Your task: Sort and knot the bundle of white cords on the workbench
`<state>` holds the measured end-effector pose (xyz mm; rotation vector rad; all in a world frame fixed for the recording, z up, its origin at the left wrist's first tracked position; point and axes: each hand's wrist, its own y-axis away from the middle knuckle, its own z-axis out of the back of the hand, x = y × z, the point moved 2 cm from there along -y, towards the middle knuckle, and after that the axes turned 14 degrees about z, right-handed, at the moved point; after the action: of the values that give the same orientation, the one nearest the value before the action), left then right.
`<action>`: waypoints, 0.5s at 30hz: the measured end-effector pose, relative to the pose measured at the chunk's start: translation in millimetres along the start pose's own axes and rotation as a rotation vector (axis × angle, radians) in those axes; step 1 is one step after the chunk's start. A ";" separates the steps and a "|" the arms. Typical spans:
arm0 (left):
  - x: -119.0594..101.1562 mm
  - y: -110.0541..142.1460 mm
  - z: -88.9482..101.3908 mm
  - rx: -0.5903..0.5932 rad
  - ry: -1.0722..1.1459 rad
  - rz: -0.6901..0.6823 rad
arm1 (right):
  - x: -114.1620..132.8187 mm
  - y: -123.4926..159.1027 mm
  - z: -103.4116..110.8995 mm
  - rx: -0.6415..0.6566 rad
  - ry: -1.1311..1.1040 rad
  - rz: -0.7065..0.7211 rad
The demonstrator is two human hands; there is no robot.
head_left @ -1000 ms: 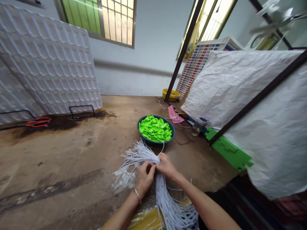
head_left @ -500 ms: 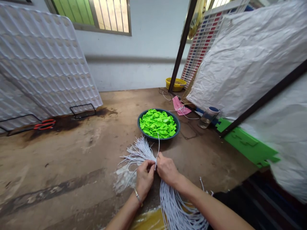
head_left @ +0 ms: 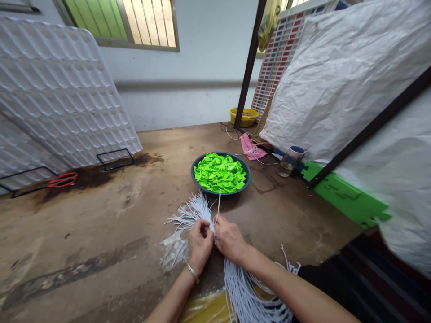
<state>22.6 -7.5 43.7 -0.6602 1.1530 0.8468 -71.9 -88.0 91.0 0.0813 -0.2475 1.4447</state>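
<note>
A bundle of thin white cords (head_left: 251, 291) runs up from the table's front edge, and its cut ends fan out past my hands. My right hand (head_left: 230, 238) is closed around the bundle near those ends, with one cord standing up above its fingers. My left hand (head_left: 201, 244), with a bracelet on the wrist, meets it from the left; thumb and forefinger are pinched together at the cords. Exactly what the left fingertips hold is too small to make out. Just beyond the cord ends sits a dark round bowl (head_left: 192, 176) full of bright green pieces (head_left: 220, 172).
Red-handled scissors (head_left: 63, 180) lie at the left by black wire stands (head_left: 115, 159) and white ridged panels (head_left: 63, 89). To the right are a clear jar (head_left: 290, 162), a pink cloth (head_left: 252, 147), a green plastic piece (head_left: 346, 193) and a dark post (head_left: 249, 67). A yellow basin (head_left: 245, 119) stands behind.
Both hands have shifted slightly left along with the cords. My left thumb and forefinger now form a rounder pinch. The upright cord stands straighter, and the view has turned a little.
</note>
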 end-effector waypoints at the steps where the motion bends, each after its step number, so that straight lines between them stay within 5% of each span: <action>1: 1.4 -4.2 1.9 0.005 0.008 0.016 | -1.2 1.9 -1.5 -0.057 -0.038 0.028; 7: 1.0 -21.3 12.3 0.169 0.199 0.153 | -8.8 12.2 -5.5 -0.513 -0.265 0.221; 11: -4.5 -23.8 16.1 0.255 0.302 0.255 | -2.0 12.9 4.5 -0.637 -0.488 0.220; 15: -5.8 -22.7 15.4 0.305 0.349 0.308 | 4.0 10.8 17.3 -0.704 -0.774 0.071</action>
<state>48.7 -8.4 54.2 -0.3898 1.6923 0.8061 -84.2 -86.2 107.7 0.0518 -1.3842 1.2664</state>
